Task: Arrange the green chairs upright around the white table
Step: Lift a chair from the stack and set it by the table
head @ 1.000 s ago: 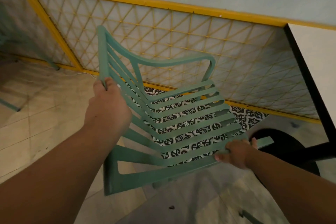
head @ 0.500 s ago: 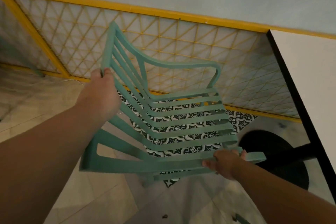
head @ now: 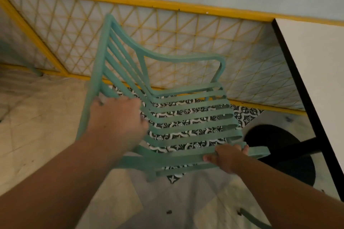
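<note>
Pale-green slatted plastic armchair (head: 186, 122) held tilted over patterned floor tiles (head: 247, 115), just left of white black-edged table (head: 316, 70). Left hand (head: 117, 122) grips backrest rail; right hand (head: 226, 158) curls round near side rail, nearer table. Chair front points tableward.

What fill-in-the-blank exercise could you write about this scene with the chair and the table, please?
1. The slatted chair is ____ in colour.
2. The left hand grips the chair's ____.
3. In the picture, the white table stands to the ____ of the chair.
4. The lattice fence behind the chair is ____.

Missing words: green; backrest; right; yellow.
</note>
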{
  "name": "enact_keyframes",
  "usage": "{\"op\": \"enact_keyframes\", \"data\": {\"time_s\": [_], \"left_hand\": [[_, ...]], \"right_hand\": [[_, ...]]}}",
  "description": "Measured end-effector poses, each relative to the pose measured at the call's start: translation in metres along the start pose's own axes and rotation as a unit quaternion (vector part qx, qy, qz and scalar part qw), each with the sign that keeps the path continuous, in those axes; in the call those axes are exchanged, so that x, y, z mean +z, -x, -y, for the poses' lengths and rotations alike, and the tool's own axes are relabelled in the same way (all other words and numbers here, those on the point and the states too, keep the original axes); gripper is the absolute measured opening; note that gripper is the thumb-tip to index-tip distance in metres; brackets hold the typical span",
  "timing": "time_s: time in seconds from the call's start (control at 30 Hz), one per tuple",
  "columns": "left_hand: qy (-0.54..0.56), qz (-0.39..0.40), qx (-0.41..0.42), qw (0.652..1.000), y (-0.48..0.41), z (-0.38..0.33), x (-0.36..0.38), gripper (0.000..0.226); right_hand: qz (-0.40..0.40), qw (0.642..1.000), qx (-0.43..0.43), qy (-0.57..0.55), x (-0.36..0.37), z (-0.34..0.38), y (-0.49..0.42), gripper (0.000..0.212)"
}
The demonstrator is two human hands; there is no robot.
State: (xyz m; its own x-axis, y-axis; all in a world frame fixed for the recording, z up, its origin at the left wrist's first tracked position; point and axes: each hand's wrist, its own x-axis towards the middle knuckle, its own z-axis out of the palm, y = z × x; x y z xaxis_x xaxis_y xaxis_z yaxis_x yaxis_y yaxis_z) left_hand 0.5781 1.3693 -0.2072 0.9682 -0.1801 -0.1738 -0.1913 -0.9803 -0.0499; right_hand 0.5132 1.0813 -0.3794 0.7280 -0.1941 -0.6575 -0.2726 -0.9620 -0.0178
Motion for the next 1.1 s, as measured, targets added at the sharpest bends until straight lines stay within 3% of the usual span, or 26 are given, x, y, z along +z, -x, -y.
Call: {"op": "enact_keyframes", "data": {"time_s": [0.07, 0.2, 0.37, 0.5, 0.63, 0.83, 1.1], "left_hand": [[-0.028, 0.071, 0.048, 0.996, 0.025, -0.027, 0.025, 0.037], [-0.097, 0.205, 0.026, 0.974, 0.038, -0.04, 0.075, 0.048], [-0.125, 0.188, 0.058, 0.972, 0.031, -0.037, 0.104, 0.038], [-0.138, 0.17, 0.083, 0.972, 0.03, -0.035, 0.111, 0.044], [-0.137, 0.162, 0.094, 0.973, 0.028, -0.033, 0.114, 0.044], [-0.143, 0.161, 0.098, 0.972, 0.025, -0.032, 0.116, 0.048], [-0.145, 0.164, 0.118, 0.969, 0.02, -0.026, 0.118, 0.048]], "right_hand": [[0.019, 1.0, -0.001, 0.006, -0.001, 0.001, 0.003, 0.072], [0.012, 1.0, -0.002, 0.009, 0.005, 0.001, 0.001, 0.073], [0.022, 0.999, -0.013, 0.032, 0.001, 0.0, 0.003, 0.076], [0.069, 0.995, -0.06, 0.031, -0.008, -0.003, -0.007, 0.102], [-0.043, 0.997, -0.062, 0.021, -0.01, -0.017, -0.006, 0.077], [0.02, 0.996, -0.038, 0.074, -0.011, -0.019, -0.004, 0.077], [0.014, 0.995, -0.03, 0.093, 0.002, -0.02, 0.003, 0.081]]}}
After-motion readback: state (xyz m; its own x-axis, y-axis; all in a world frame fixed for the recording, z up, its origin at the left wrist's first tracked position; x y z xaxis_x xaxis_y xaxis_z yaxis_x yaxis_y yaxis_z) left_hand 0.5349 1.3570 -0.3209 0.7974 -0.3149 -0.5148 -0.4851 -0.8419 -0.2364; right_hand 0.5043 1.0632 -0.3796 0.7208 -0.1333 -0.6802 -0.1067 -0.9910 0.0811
